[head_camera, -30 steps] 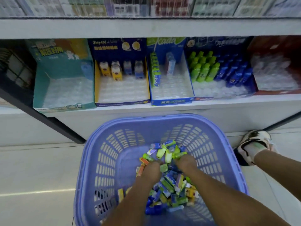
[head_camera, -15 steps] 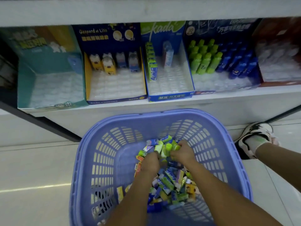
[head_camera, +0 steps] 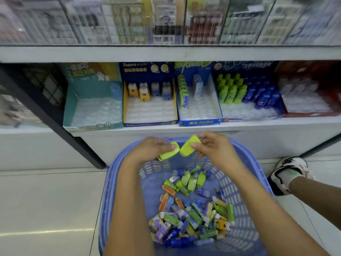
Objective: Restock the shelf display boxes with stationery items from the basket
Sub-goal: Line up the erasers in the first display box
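Hands were raised over the far rim of the purple basket (head_camera: 118, 182): the left hand (head_camera: 151, 148) had its grip clamped on a lime-green item (head_camera: 168, 154), the right hand (head_camera: 212, 146) on another lime-green piece (head_camera: 189, 145), their ends nearly touching. Display boxes on the shelf (head_camera: 184, 126) read "Gaspard et Lisa" (head_camera: 149, 68) and "kada" (head_camera: 193, 66).

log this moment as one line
phase: picked | left hand: holds green item | right hand: holds green item | over basket | boxes part empty
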{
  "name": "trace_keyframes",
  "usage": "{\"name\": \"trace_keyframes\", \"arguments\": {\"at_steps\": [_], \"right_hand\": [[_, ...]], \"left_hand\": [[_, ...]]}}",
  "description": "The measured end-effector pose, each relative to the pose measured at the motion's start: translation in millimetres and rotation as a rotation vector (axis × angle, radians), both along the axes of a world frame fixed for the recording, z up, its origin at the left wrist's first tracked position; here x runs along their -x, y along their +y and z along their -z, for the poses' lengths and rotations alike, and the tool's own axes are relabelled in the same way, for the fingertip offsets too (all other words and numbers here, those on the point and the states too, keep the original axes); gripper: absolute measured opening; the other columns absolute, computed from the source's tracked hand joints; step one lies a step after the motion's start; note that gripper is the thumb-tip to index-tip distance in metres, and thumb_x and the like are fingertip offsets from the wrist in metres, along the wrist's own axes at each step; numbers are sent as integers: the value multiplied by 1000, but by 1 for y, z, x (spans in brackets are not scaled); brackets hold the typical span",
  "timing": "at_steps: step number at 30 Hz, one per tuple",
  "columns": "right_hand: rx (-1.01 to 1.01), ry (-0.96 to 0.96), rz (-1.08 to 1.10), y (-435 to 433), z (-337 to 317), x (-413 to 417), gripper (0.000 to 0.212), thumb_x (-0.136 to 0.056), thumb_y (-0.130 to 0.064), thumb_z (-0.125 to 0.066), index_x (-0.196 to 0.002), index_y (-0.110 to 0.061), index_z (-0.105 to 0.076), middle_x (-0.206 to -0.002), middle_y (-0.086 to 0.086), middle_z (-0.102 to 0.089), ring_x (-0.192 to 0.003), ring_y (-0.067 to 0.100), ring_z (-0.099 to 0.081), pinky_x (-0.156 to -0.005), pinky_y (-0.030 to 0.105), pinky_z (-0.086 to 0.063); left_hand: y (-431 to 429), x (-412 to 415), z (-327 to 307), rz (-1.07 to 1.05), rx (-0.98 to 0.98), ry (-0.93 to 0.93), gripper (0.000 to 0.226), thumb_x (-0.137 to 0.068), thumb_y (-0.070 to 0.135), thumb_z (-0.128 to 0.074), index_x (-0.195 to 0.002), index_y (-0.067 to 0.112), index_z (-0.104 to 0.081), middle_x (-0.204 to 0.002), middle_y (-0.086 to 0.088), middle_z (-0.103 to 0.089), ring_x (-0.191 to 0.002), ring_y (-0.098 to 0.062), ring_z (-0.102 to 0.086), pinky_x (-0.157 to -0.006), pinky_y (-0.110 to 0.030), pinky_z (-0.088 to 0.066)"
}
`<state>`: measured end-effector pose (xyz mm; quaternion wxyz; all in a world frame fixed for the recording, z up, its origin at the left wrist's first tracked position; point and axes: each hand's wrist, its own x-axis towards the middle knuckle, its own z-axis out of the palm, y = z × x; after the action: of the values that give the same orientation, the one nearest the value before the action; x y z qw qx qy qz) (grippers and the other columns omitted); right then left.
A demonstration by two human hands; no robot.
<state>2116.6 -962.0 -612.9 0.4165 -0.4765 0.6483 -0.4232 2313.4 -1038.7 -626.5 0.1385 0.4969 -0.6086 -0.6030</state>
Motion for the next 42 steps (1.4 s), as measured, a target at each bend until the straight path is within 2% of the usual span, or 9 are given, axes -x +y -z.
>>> {"name": "trace_keyframes", "arguments": {"at_steps": [4, 7, 11, 14, 18, 25, 34, 38, 42], "right_hand": [[266, 126, 50, -25, -52, -1, 26, -80, -16, -72, -76, -40, -67, -67, -11, -70, -64, 3, -66, -64, 17, -53], [378, 287, 182, -51, -74, 11, 19, -78, -19, -75, -90, -27, -62, -77, -7, -66, -69, 10, -61, -67, 21, -52], [385, 510, 228, -79, -89, 36, 27, -79, -12, -72, -105, -10, -65, -86, 1, -65, -69, 9, -56, -63, 4, -43], [379, 588, 260, -80, -91, 60, 30, -82, -8, -68, -112, -7, -64, -94, 3, -66, -78, 15, -60, -74, 20, -49], [347, 535, 333, -67, -81, 100, 27, -83, -8, -67, -110, -9, -63, -92, 2, -65, -75, 14, -59, -75, 31, -51], [345, 581, 198, -63, -74, 128, 30, -81, -3, -68, -110, -9, -66, -84, 2, -62, -66, -5, -56, -65, -1, -44], [452, 222, 117, -82, -90, 74, 24, -81, -6, -70, -100, -16, -60, -93, 1, -66, -79, 12, -65, -78, 22, -53], [444, 171, -7, -102, -96, 17, 17, -80, -10, -71, -94, -18, -64, -86, -7, -68, -81, 9, -66, -78, 23, -53], [378, 245, -125, -139, -95, -53, 27, -84, -14, -69, -107, -1, -63, -104, 15, -68, -97, 27, -64, -89, 38, -51]], "left_hand": [[-5, -15, -46, -184, 90, 267, 11, -87, 20, -65, -77, 15, -68, -57, 10, -60, -52, 0, -52, -51, -14, -44], [-7, -15, -57, -328, 134, 382, 7, -88, 18, -63, -84, 12, -67, -59, 10, -64, -52, 0, -56, -52, -14, -47], [-6, 0, -54, -383, 181, 378, 6, -88, 20, -64, -84, 15, -64, -64, 9, -66, -56, -1, -58, -60, -20, -49], [-4, 20, -53, -371, 201, 388, 6, -89, 16, -63, -94, 14, -64, -77, 2, -68, -64, -4, -63, -65, -21, -51], [5, 54, -55, -303, 218, 410, 13, -89, 12, -63, -100, 18, -63, -93, -2, -67, -79, -10, -64, -68, -16, -53], [24, 102, -45, -320, 146, 421, 10, -93, 16, -58, -94, 26, -57, -98, -15, -69, -90, -30, -68, -76, -39, -56], [10, 75, -47, -478, 235, 413, 19, -85, 1, -64, -93, 19, -64, -83, 6, -68, -74, -7, -64, -70, -21, -55], [-3, 29, -59, -626, 420, 248, 9, -88, 15, -65, -96, 17, -64, -83, 3, -67, -78, -14, -62, -75, -28, -50], [-12, -30, -63, -850, 607, 9, 22, -90, 29, -61, -103, 11, -64, -87, -5, -64, -79, -21, -58, -70, -30, -41]]}}
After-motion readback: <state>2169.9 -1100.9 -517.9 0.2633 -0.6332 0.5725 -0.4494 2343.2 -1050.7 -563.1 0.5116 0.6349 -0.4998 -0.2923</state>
